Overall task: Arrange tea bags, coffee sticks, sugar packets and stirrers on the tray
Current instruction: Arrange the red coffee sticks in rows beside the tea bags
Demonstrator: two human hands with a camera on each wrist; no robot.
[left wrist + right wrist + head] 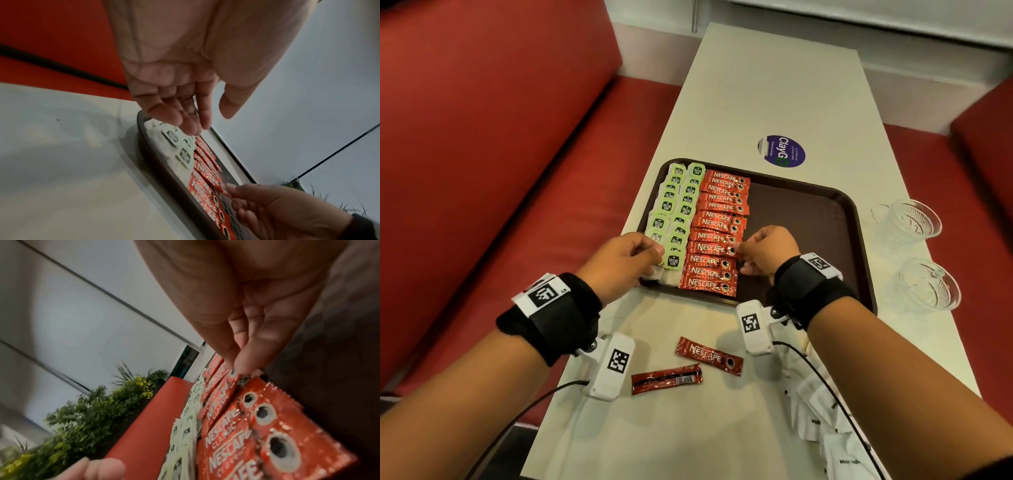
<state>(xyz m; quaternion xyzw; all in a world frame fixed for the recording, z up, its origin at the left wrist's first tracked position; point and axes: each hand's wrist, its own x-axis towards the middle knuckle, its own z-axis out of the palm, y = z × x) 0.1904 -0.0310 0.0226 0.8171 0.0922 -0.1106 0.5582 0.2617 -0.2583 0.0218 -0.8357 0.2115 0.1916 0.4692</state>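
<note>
A brown tray (808, 219) holds two columns of green tea bags (674, 205) on its left and a column of red coffee sticks (719, 222) beside them. My left hand (657, 251) hovers over the nearest tea bags (170, 136) with relaxed fingers (191, 128) and the thumb held apart, gripping nothing. My right hand (738, 248) pinches the right end of one coffee stick (714, 248) in the column, thumb and forefinger meeting on it (236, 368). Two loose coffee sticks (709, 355) (667, 378) lie on the table in front of the tray.
White sugar packets (822, 411) are heaped on the table at the near right, under my right forearm. Two glass bowls (914, 219) (931, 284) stand right of the tray. The tray's right half is bare. Red bench seats (482, 137) flank the narrow white table.
</note>
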